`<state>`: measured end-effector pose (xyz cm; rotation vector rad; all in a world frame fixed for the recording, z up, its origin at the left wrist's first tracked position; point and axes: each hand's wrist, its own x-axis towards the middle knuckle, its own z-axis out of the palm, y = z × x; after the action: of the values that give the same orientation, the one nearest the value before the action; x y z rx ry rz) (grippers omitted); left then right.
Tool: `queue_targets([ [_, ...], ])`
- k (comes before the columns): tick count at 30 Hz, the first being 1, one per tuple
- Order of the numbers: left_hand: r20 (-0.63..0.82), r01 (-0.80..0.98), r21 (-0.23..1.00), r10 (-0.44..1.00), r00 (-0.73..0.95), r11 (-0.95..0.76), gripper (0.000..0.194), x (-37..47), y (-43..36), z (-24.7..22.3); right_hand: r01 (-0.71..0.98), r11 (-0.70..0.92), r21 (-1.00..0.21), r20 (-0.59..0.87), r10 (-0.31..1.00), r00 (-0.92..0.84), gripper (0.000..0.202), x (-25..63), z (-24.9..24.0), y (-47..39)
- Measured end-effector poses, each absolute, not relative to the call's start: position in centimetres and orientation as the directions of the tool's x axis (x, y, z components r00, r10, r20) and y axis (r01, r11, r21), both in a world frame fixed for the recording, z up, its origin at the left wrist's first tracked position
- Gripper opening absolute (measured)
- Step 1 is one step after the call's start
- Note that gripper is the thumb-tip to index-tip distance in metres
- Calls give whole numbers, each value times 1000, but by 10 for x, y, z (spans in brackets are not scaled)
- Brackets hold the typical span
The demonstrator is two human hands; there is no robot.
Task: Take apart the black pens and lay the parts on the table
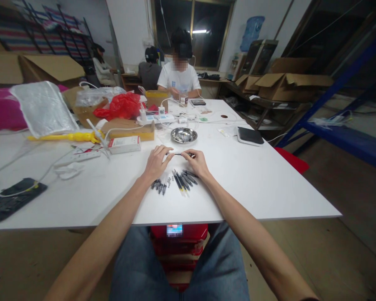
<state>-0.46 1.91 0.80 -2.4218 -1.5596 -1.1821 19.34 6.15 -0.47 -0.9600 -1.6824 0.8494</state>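
Note:
Between my two hands a thin dark pen-like piece (pixel 177 154) is held level above the white table (pixel 247 184). My left hand (pixel 157 161) pinches its left end, and my right hand (pixel 196 161) grips the right end, with a dark part showing at the fingers. Just below my hands lie several dark pen parts (pixel 183 180), some with yellow bits. To their left are several clear tubes with black ends (pixel 159 186) and some tiny grey pieces (pixel 169 182). A shiny metal bowl (pixel 184 135) with small things inside stands beyond my hands.
A white and red box (pixel 124 144), an open cardboard tray (pixel 130 129), a power strip (pixel 155 119) and a yellow object (pixel 69 137) lie at the left. A black device (pixel 14 198) sits near the left edge, a black-topped device (pixel 250 136) at the right. A person (pixel 179 79) sits opposite.

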Motion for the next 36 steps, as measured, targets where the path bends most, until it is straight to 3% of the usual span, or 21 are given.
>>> queue_targets([
  [19, 592, 786, 295, 750, 296, -543, 23, -1, 23, 10, 320, 466, -825, 349, 866, -359, 61, 194, 0, 59],
  [23, 602, 786, 288, 742, 296, -547, 22, -1, 25, 8, 465, 483, -742, 346, 870, -352, 69, 192, 2, 54],
  [28, 600, 788, 294, 746, 289, -541, 23, 2, 27, 12, 601, 533, -595, 419, 845, -333, 64, 190, 4, 51],
  [36, 613, 799, 311, 751, 245, -514, 12, 4, 33, 12, 397, 641, -657, 495, 764, -414, 41, 191, 2, 56],
])
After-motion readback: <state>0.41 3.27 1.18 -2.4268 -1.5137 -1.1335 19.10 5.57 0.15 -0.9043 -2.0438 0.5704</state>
